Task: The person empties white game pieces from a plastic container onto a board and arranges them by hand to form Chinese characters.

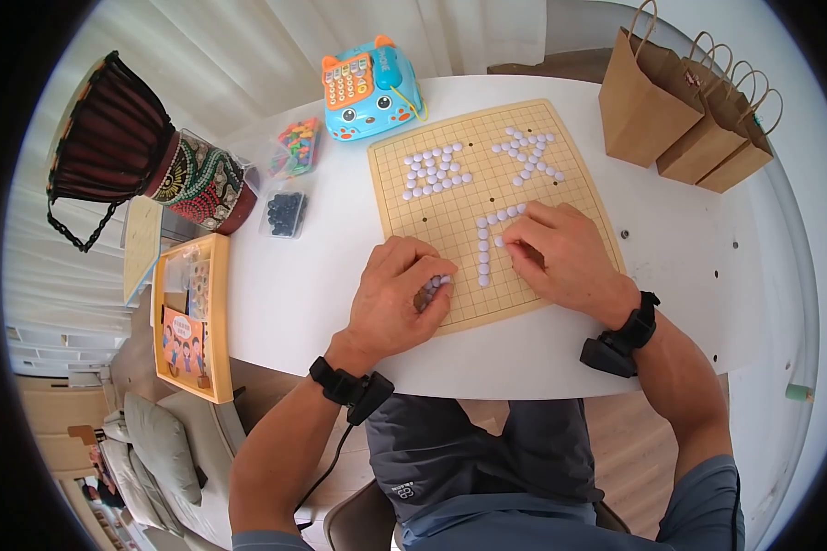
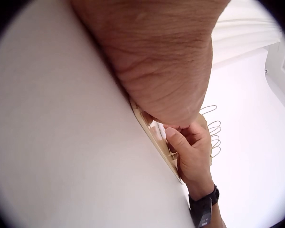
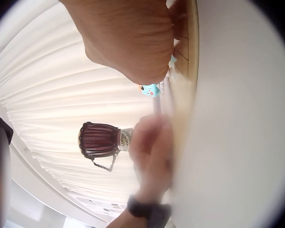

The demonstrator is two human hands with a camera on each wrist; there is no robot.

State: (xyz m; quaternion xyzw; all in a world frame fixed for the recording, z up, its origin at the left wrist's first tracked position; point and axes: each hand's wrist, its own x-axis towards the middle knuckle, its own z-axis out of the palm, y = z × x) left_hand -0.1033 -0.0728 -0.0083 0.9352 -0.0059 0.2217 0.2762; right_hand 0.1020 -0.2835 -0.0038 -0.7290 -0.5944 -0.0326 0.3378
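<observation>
A wooden Go board (image 1: 404,225) lies on the white table, with white Go stones (image 1: 438,172) laid in character-like patterns on its far half. Nearer the person, more stones form a column (image 1: 483,257) and a short row joined at a corner. My left hand (image 1: 386,294) rests at the board's near left, fingers curled around several white stones (image 1: 437,283). Over the board's right side, my right hand (image 1: 570,257) has bent fingers and pinches a white stone (image 1: 499,241) at thumb and fingertip. In both wrist views the wrist hides most of the near hand.
A blue toy phone (image 1: 372,96) stands behind the board. To the left are a clear box of dark stones (image 1: 285,214), a pack of colourful pieces (image 1: 296,145), a drum (image 1: 202,179) and a wooden tray (image 1: 219,312). Several brown paper bags (image 1: 648,96) stand at the back right.
</observation>
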